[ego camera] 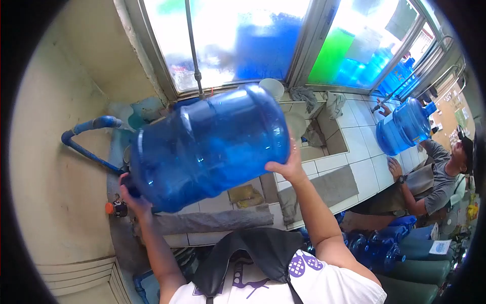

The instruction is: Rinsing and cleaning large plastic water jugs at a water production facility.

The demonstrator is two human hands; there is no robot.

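A large blue plastic water jug [212,148] is held up on its side over the tiled counter, tilted with its base up and to the right. My left hand [134,197] grips it low at the left, at the neck end, which is mostly hidden. With thumb and fingers spread, my right hand [288,161] presses against the rim of the base. Beneath the jug lie a yellow sponge or cloth [246,195] and a long grey cloth [212,221]. A white bowl [272,89] stands behind it by the window.
Right of the jug is a tiled sink basin [334,140]. A grey mat [322,190] lies before it. Further right a co-worker [442,182] is beside another blue jug [404,127]. A blue pipe [91,127] juts from the left wall, near an orange-capped bottle [117,208]. Jugs [376,250] stand below the counter.
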